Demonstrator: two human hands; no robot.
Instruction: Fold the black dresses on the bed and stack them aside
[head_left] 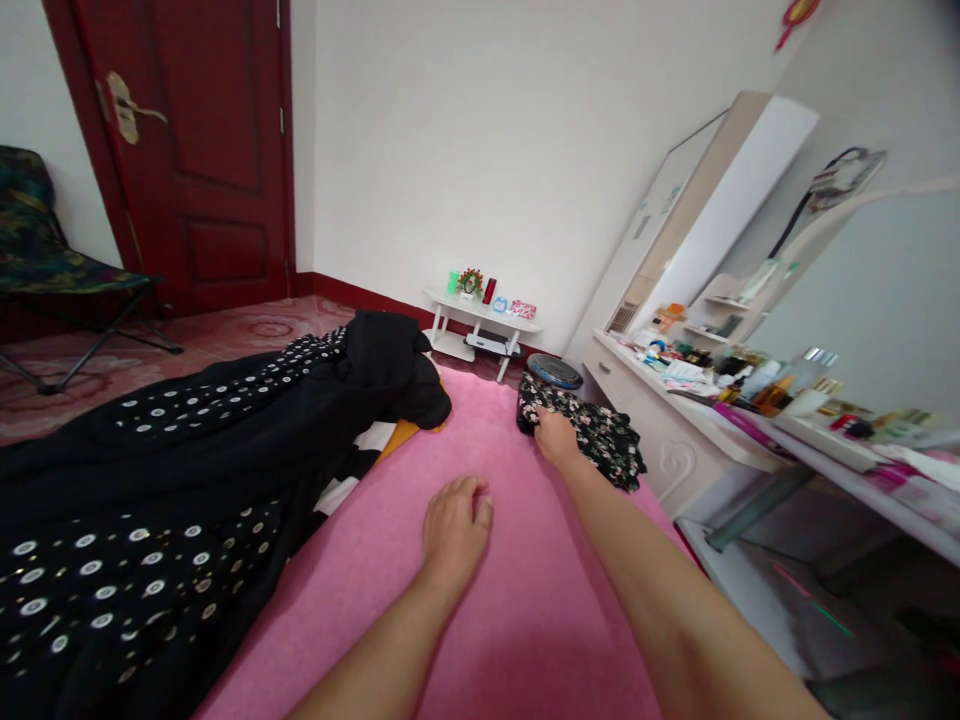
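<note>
A folded black floral garment (604, 432) lies on the right side of a pink bedspread (525, 590). My right hand (556, 436) is closed on its left edge; the fingertips are partly hidden against the cloth. Apart from any garment, my left hand (456, 525) is over the middle of the pink bedspread, loosely curved, its thumb a little away from the fingers and nothing in it. To its left spreads a long black garment (322, 400) with white-dotted panels, heaped on the bed. Yellow, white and black cloth (397, 437) shows from under its edge.
At right stands a dressing table (637, 385) crowded with bottles and cosmetics, beside a large mirror (877, 300). A low white table (480, 318) with small items is by the far wall. A camouflage folding chair (67, 270) stands left, near a dark red door (202, 150).
</note>
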